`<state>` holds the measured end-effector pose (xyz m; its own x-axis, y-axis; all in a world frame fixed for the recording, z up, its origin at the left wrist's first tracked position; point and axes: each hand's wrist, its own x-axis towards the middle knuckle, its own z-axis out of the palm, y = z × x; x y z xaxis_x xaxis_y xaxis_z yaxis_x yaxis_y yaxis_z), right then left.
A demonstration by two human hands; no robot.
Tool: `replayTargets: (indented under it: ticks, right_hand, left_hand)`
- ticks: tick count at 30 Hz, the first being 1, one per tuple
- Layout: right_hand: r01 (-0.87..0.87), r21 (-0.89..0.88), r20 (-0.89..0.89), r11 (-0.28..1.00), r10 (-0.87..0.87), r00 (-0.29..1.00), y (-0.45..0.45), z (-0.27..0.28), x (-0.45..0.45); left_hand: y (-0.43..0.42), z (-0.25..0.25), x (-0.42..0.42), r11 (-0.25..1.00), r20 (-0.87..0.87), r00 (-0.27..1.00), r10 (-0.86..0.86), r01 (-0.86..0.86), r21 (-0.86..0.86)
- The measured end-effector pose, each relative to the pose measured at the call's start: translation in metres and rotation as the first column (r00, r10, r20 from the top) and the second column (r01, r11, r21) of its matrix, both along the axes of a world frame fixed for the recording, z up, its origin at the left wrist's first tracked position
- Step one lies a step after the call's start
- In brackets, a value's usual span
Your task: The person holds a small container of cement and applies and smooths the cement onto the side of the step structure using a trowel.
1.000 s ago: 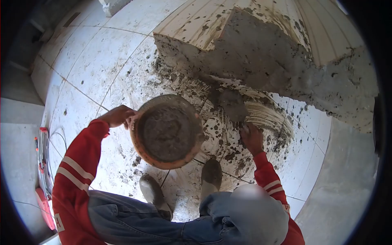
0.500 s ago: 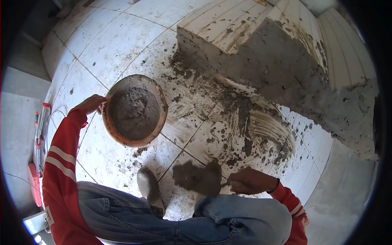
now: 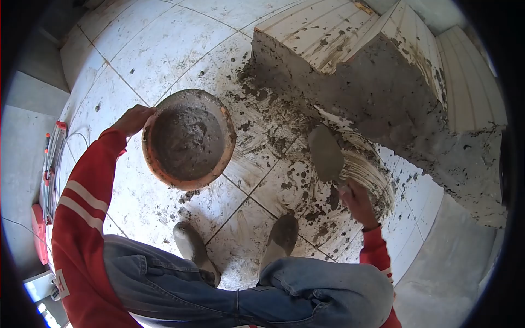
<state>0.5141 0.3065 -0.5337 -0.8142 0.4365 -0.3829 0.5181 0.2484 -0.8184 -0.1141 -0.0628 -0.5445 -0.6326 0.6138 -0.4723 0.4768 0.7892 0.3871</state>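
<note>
White-tiled floor (image 3: pixel 169 46), splashed and smeared with grey; stepped structure (image 3: pixel 377 98) along its upper right edge, side face coated grey, pale ribbed tops spotted with the same stuff. Bowl (image 3: pixel 198 182) on the floor, between its left edge and the structure, orange-brown rim, wet grey mix (image 3: pixel 188 139) inside. Left hand (image 3: pixel 133 120) at the bowl's upper left rim, fingers closed on it. Right hand (image 3: pixel 358 202) curled round the handle of a trowel (image 3: pixel 326 153); blade points toward the structure, above the smeared patch near that edge. Cannot tell whether the blade touches the floor. Two boots (image 3: pixel 191 243) planted below bowl and trowel, toes toward the structure's side of the floor. Red-ended tool (image 3: pixel 52 169) by the floor's left edge, near the wall.
</note>
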Motion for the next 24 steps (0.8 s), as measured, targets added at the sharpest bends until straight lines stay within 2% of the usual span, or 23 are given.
replayTargets:
  ticks: [1,2,3,5,6,7,9,11,13,15,16,17,19,20,21,23,24]
  right_hand:
    - [-0.022,0.276,0.052,0.961,0.007,0.999,-0.009,-0.018,0.009]
    - [-0.053,0.527,0.107,0.848,-0.004,0.994,-0.016,-0.033,0.017]
    - [-0.047,0.525,0.109,0.850,-0.012,0.994,-0.022,-0.044,0.024]
    - [0.085,0.630,0.158,0.772,-0.235,0.959,-0.025,-0.060,0.042]
    - [0.094,0.680,0.225,0.727,-0.328,0.918,-0.016,-0.069,0.058]
    - [0.181,0.674,0.164,0.716,-0.384,0.909,-0.001,-0.075,0.073]
    - [0.110,0.750,0.176,0.652,-0.357,0.917,0.048,-0.099,0.108]
    - [0.001,0.754,0.248,0.657,-0.285,0.926,0.106,-0.162,0.141]
    - [0.168,0.579,0.208,0.798,-0.344,0.916,0.090,-0.151,0.077]
    - [0.046,0.733,-0.025,0.679,-0.041,0.999,0.064,-0.161,0.024]
    - [0.161,0.489,0.096,0.857,-0.236,0.967,0.045,-0.145,-0.008]
    - [0.315,0.218,0.259,0.924,-0.366,0.894,0.032,-0.127,-0.036]
    - [0.242,0.272,0.182,0.931,-0.297,0.938,0.015,-0.132,-0.050]
    - [0.180,0.337,0.114,0.924,-0.229,0.967,0.007,-0.133,-0.055]
    - [0.172,0.335,0.109,0.926,-0.220,0.969,-0.002,-0.131,-0.059]
    - [0.257,0.477,-0.090,0.841,-0.244,0.966,-0.023,-0.118,-0.057]
    - [0.259,0.480,-0.090,0.838,-0.247,0.965,-0.035,-0.103,-0.058]
  left_hand:
    - [0.008,0.006,0.004,0.999,-0.085,0.996,-0.007,0.002,-0.048]
    - [0.009,0.005,0.002,0.999,-0.085,0.996,-0.010,0.006,-0.050]
    - [0.011,0.001,0.001,0.999,-0.094,0.996,-0.009,0.005,-0.040]
    - [0.015,-0.001,0.001,0.999,-0.091,0.996,-0.016,0.014,-0.030]
    - [0.014,0.005,0.003,1.000,-0.018,1.000,-0.006,0.005,-0.021]
    - [0.015,0.008,0.003,1.000,0.052,0.999,0.006,-0.005,-0.011]
    - [0.003,-0.010,-0.006,0.999,0.010,1.000,-0.008,0.008,0.036]
    - [0.003,-0.015,-0.002,0.993,-0.015,0.998,0.067,-0.065,0.098]
    - [0.007,-0.016,-0.005,0.995,-0.053,0.998,0.037,-0.032,0.099]
    - [0.010,0.000,0.001,0.996,0.056,0.997,0.060,-0.064,0.069]
    - [0.009,-0.002,0.002,0.995,-0.001,0.999,0.043,-0.043,0.087]
    - [0.010,-0.005,0.001,0.995,-0.012,0.999,0.046,-0.045,0.087]
    - [0.009,-0.003,0.003,0.997,-0.085,0.994,-0.070,0.073,0.030]
    - [0.008,-0.001,0.008,1.000,-0.083,0.996,0.014,-0.013,0.017]
    - [0.004,-0.001,0.007,1.000,-0.088,0.996,0.024,-0.023,0.017]
    - [0.004,-0.004,0.007,1.000,-0.093,0.996,-0.008,0.008,-0.005]
    - [0.005,-0.005,0.008,1.000,-0.092,0.996,-0.011,0.011,-0.002]
